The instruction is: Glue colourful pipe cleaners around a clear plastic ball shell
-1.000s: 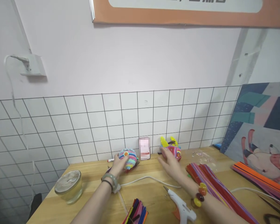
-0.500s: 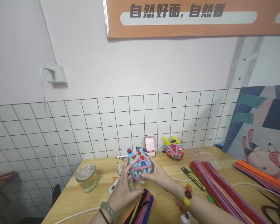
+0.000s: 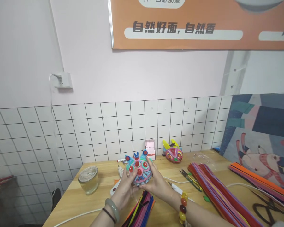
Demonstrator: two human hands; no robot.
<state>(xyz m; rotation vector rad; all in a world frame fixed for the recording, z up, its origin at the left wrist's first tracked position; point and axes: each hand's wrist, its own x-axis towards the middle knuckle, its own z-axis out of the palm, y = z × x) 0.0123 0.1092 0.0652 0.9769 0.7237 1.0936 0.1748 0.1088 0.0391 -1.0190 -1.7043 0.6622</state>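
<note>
A blue and pink pipe-cleaner mask (image 3: 139, 170) with red eyes and small blue horns is held upright above the wooden table (image 3: 101, 186). My left hand (image 3: 124, 190) grips its left side and underside; a pale green bangle is on that wrist. My right hand (image 3: 157, 186) holds its right side; a bead bracelet is on that wrist. A bundle of mixed-colour pipe cleaners (image 3: 142, 209) lies just below my hands. A second, pink mask with yellow horns (image 3: 172, 153) rests at the back by the tiled wall.
A glass jar with a lid (image 3: 88, 179) stands at the left. Long pipe cleaners (image 3: 217, 192) fan across the right side, with small snips (image 3: 190, 178) beside them. A painted canvas (image 3: 260, 142) leans at the right. White cables cross the table, and black scissors (image 3: 267, 209) lie near the right.
My left hand lifted the blue mask from the back of the table; my right hand left the pink mask and joined it. Both hands now hold the blue mask, turned face-on and nearer me.
</note>
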